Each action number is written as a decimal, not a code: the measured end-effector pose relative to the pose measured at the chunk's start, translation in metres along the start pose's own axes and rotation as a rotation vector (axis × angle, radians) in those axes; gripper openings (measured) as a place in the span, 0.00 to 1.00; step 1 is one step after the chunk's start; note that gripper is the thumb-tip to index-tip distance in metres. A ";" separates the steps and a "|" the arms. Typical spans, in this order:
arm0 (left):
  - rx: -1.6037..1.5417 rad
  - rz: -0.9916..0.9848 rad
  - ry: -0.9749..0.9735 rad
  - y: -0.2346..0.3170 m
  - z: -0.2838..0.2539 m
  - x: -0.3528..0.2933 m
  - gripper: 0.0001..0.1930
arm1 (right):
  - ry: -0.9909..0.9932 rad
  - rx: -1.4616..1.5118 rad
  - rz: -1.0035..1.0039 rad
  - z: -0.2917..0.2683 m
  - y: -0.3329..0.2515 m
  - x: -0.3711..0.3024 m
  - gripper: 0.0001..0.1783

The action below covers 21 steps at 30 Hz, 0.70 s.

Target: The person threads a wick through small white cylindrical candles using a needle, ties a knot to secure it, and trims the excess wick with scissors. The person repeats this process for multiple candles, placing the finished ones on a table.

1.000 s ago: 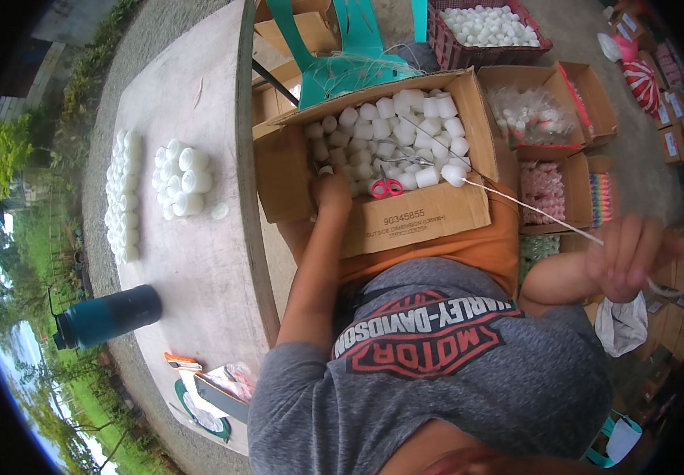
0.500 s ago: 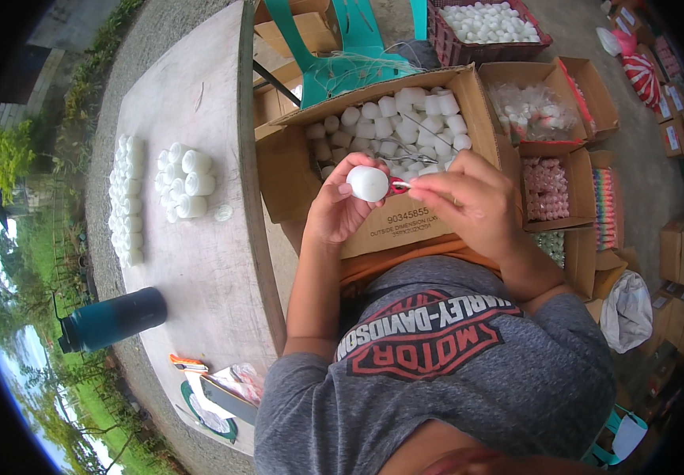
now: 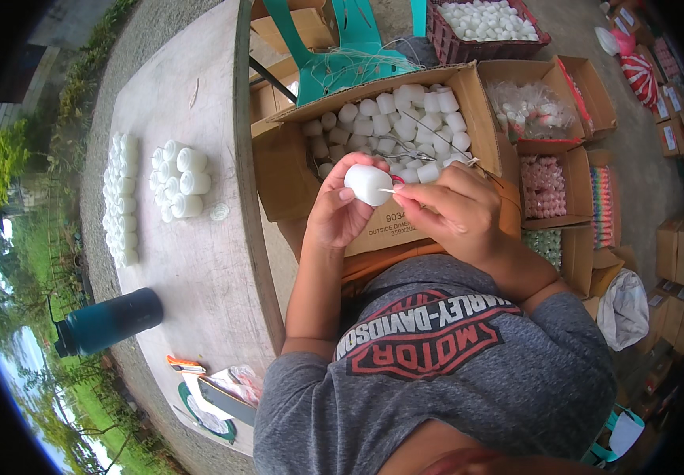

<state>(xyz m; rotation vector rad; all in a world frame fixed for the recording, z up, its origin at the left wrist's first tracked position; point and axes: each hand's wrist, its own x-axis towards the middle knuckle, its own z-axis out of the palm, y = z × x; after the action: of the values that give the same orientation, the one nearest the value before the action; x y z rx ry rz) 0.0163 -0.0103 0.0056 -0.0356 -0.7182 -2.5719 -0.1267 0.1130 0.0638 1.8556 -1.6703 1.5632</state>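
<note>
We gripped a white cylinder (image 3: 368, 182) in our left hand (image 3: 334, 212), apparently to steady it, while our right hand (image 3: 460, 212) pinched a white cord (image 3: 387, 190) at its end, over the open carton (image 3: 282, 168), kept close, presumably so similar pieces (image 3: 385, 125) stayed reachable

Teal bottle (image 3: 112, 321) on the counter (image 3: 191, 293), orange tool (image 3: 186, 365) near it on the same surface. Turquoise plastic chair (image 3: 350, 77) right of the counter; farther right, brown cartons (image 3: 678, 249), a whitish sack (image 3: 624, 310), and a red-and-white striped bundle (image 3: 641, 83). Greenery (image 3: 9, 150) far left.
</note>
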 end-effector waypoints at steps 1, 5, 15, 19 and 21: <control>0.046 0.007 0.033 0.000 0.002 0.000 0.23 | 0.010 -0.019 -0.002 0.000 0.000 0.000 0.13; 0.088 0.018 0.045 0.001 0.003 -0.001 0.23 | 0.015 -0.006 -0.003 0.000 -0.001 0.002 0.13; 0.202 0.085 0.039 0.003 0.006 -0.002 0.23 | -0.026 -0.080 -0.004 -0.005 0.000 0.001 0.13; 0.274 0.091 0.050 0.004 0.007 -0.003 0.23 | -0.026 -0.086 -0.010 -0.005 0.000 0.000 0.13; 0.278 0.092 0.059 0.004 0.008 -0.003 0.23 | -0.012 -0.077 -0.003 -0.005 0.000 0.001 0.13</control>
<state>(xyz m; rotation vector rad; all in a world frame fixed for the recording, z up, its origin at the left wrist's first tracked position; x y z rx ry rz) 0.0202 -0.0082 0.0141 0.0931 -1.0191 -2.3546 -0.1297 0.1165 0.0666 1.8325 -1.7070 1.4672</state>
